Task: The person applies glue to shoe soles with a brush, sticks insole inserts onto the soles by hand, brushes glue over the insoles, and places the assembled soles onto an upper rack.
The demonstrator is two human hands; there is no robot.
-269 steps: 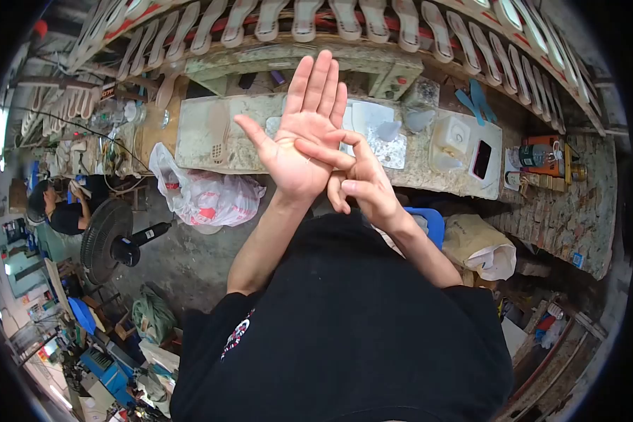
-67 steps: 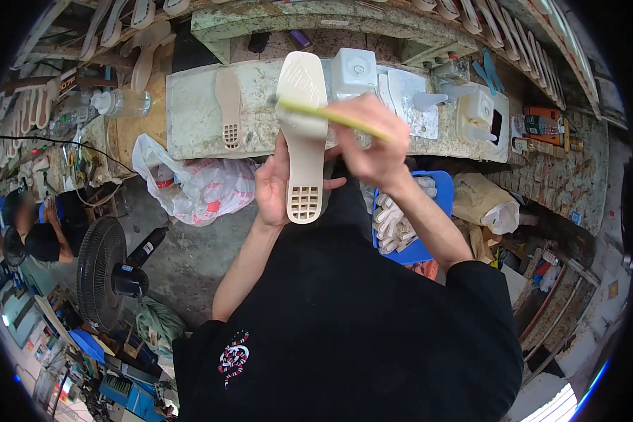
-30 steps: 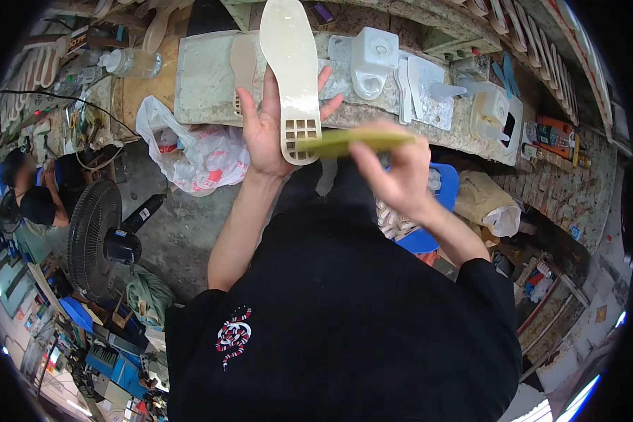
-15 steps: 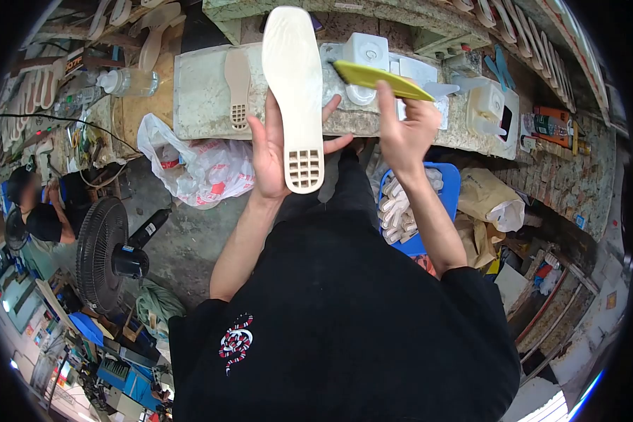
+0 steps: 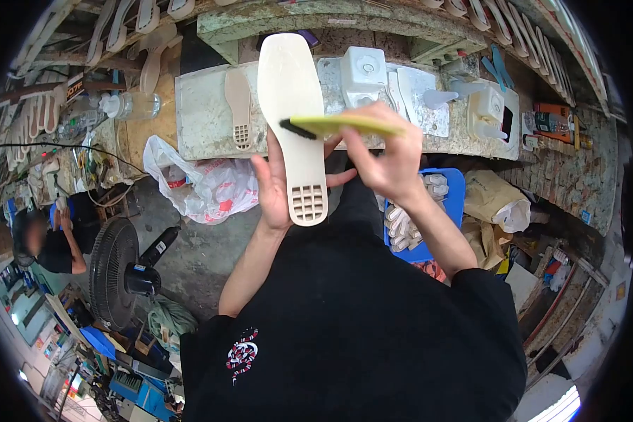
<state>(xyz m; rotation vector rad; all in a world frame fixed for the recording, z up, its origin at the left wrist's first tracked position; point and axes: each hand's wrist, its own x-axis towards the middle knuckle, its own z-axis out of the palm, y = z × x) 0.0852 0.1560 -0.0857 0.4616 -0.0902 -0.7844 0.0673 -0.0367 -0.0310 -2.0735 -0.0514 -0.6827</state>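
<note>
A cream shoe sole [image 5: 293,88] with a grid of square holes at its heel lies on my left hand [image 5: 274,190], whose thumb shows at the left edge and fingers at the right edge. My right hand [image 5: 389,155] is closed round a yellow-green brush [image 5: 348,125]. The brush's dark bristles are at the middle of the sole, near its narrow part. A smaller beige sole [image 5: 238,102] lies on the bench behind, left of the held one. White plastic containers [image 5: 364,69] stand beyond my right hand.
The stone workbench [image 5: 197,130] runs across in front. A white plastic bag [image 5: 211,186] hangs at its front, left of a blue bin [image 5: 455,193] of pale pieces. A black fan [image 5: 116,274] and a seated co-worker [image 5: 53,243] are at the left. Brown paper bags [image 5: 487,197] sit at the right.
Over the last half second, my right hand has brought the brush down and left from beyond the sole onto its middle. The held sole now sits lower in view.
</note>
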